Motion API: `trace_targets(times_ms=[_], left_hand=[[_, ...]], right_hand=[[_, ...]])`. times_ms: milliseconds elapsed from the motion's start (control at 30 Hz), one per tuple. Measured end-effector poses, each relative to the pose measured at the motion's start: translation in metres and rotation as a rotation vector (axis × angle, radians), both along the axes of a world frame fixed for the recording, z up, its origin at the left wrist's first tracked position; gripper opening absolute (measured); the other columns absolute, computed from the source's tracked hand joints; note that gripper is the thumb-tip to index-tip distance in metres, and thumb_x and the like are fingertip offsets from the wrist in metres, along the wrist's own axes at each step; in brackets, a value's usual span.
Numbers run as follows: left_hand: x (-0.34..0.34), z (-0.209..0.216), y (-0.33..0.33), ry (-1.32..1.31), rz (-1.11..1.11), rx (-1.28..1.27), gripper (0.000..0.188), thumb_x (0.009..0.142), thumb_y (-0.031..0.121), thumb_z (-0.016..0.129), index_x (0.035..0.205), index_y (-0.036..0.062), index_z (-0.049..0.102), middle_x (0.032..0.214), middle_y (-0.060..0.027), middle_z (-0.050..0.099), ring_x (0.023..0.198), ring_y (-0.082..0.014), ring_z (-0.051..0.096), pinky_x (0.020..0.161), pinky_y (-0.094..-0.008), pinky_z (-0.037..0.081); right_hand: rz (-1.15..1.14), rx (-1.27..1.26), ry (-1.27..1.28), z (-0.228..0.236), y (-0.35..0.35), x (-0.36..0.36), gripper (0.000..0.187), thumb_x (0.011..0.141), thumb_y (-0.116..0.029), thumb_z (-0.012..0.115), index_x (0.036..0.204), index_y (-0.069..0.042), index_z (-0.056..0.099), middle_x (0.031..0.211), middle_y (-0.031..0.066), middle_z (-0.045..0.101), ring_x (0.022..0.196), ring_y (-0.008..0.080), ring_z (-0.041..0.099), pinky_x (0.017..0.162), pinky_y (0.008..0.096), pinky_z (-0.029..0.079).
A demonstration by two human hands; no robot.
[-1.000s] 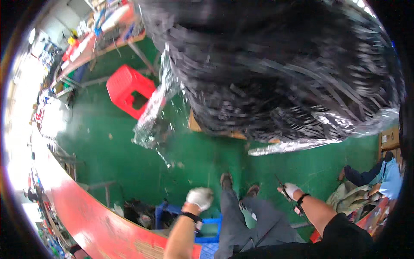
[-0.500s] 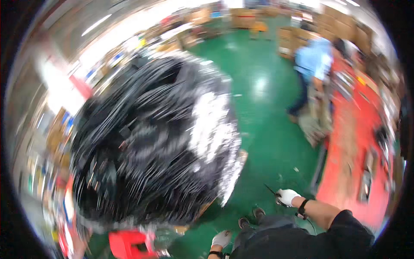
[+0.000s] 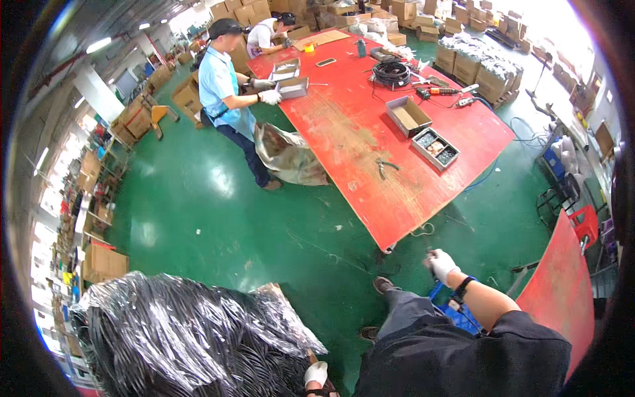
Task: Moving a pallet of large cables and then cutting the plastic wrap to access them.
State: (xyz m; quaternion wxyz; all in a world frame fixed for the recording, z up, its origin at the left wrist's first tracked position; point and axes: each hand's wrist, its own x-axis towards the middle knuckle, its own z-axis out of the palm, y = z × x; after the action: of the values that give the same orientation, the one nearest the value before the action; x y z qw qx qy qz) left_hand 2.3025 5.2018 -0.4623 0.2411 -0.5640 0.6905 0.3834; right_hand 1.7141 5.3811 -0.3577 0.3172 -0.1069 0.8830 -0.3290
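My right hand [image 3: 442, 264], in a white glove, is raised in front of my body at the right. Its fingers are closed around a dark slim tool, mostly hidden by the glove and blurred. My left hand [image 3: 316, 375], also white-gloved, hangs low at the bottom of the view. It is beside the near right edge of a big pile of black cables [image 3: 192, 337] wrapped in clear plastic film. How its fingers are set does not show clearly, nor whether they touch the pile.
A red worktable [image 3: 370, 145] spans ahead, bearing pliers [image 3: 386, 169], a parts tray [image 3: 434, 149], an open box [image 3: 407, 116], a cable coil [image 3: 391, 74] and a power tool [image 3: 436, 91]. A person in blue [image 3: 221, 86] and another [image 3: 268, 34] work along it. A red board [image 3: 562, 291] stands right.
My view has swung to the right. The wrapped pile has shifted to the lower left, and the red worktable now lies ahead. My right hand stays closed on the dark tool.
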Motion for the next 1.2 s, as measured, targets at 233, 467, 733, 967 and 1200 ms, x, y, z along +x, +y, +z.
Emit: trace_targets(times_ms=[233,467,733,967,1200], left_hand=[[-0.086,0.048,-0.020,0.168,0.111,-0.192,0.049,0.103,0.050,0.055,0.134,0.0173,0.073,0.133,-0.0179,0.073,0.127,-0.0418,0.067,0.109,-0.0490,0.052],[-0.129,0.110,0.043,0.105,0.373,-0.205,0.045,0.103,0.047,0.053,0.129,0.0169,0.074,0.129,-0.0167,0.075,0.121,-0.0414,0.069,0.102,-0.0496,0.054],[-0.149,0.135,0.157,-0.077,0.889,-0.134,0.054,0.101,0.047,0.051,0.136,0.0111,0.072,0.134,-0.0203,0.073,0.126,-0.0420,0.067,0.108,-0.0480,0.052],[-0.158,0.143,0.161,-0.213,1.036,-0.576,0.057,0.096,0.050,0.067,0.140,0.0153,0.067,0.133,-0.0246,0.068,0.122,-0.0451,0.066,0.102,-0.0525,0.054],[-0.148,0.169,0.057,-0.125,1.028,-0.632,0.065,0.091,0.052,0.072,0.142,0.0129,0.065,0.142,-0.0232,0.064,0.131,-0.0431,0.061,0.112,-0.0501,0.048]], right_hand=[[-0.499,-0.274,-0.287,-0.024,-0.043,-0.107,0.023,0.105,-0.033,0.054,0.094,-0.015,0.065,0.076,0.0003,0.054,0.064,0.0169,0.049,0.056,0.0396,0.035],[-0.561,-0.455,-0.476,-0.124,-0.123,-0.228,0.027,0.102,-0.033,0.062,0.079,-0.022,0.053,0.064,-0.0035,0.048,0.053,0.0136,0.045,0.049,0.0330,0.035],[-0.402,-0.201,-0.179,-0.161,-0.201,-0.317,0.030,0.095,-0.038,0.068,0.082,-0.011,0.067,0.069,0.0044,0.064,0.054,0.0184,0.058,0.046,0.0349,0.042],[0.218,-0.384,0.394,-0.163,-0.243,-0.263,0.044,0.100,-0.015,0.058,0.142,0.001,0.058,0.122,0.0217,0.071,0.108,0.0333,0.069,0.098,0.0410,0.053],[0.592,-0.404,-0.141,-0.078,-0.307,-0.124,0.033,0.096,0.000,0.055,0.127,-0.004,0.066,0.090,0.0021,0.060,0.071,0.0090,0.051,0.062,0.0272,0.043]])
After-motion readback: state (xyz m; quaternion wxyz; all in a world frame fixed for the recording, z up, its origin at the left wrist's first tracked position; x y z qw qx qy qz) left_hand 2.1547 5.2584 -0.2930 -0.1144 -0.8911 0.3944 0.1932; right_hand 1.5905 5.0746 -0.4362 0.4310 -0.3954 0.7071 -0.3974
